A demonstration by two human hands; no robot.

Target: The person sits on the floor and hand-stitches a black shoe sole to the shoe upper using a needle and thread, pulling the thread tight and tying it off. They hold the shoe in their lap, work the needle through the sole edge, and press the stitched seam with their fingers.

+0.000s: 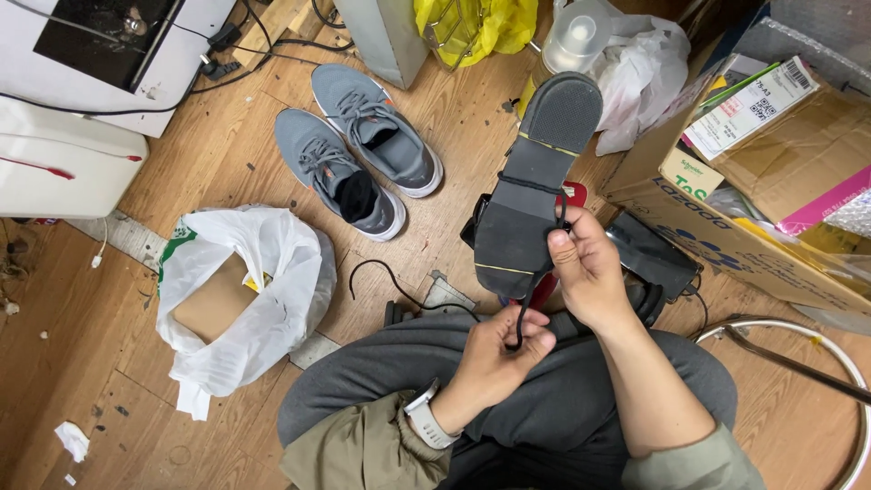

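Nearest, over the person's grey-trousered lap, the left hand (pixel 494 358), a pale watch (pixel 428 419) on its wrist, is closed in a loose fist, fingers pinching the end of a black cord (pixel 526 313) that runs up to the shoe. Just above it, the right hand (pixel 590 272) is curled around the edge of a black shoe (pixel 537 186), thumb pressed against the sole; the shoe is held sole-up, toe pointing away, with the cord looped across its middle. Further out on the wooden floor to the left lies a white plastic bag (pixel 263 290) with a brown box inside. Beyond it stands a pair of grey sneakers (pixel 363 150). To the right sits an open cardboard box (pixel 726 227), and farthest off, a yellow bag (pixel 476 25).
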